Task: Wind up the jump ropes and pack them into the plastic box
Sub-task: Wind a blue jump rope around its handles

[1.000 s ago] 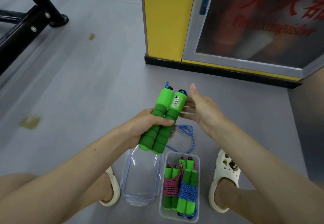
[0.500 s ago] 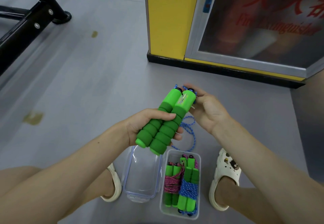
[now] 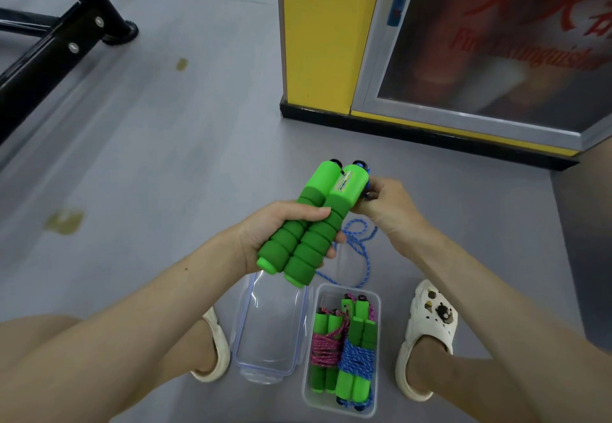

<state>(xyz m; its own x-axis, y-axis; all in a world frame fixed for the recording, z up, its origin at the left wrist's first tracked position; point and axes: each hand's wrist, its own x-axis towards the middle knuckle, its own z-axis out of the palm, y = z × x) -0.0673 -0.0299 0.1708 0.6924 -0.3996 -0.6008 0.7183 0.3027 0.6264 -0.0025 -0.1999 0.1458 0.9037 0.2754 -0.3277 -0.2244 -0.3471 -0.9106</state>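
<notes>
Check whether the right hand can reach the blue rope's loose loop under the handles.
Probably yes: the right hand pinches the blue rope beside the handles; the loop hangs just below, nothing between.
</notes>
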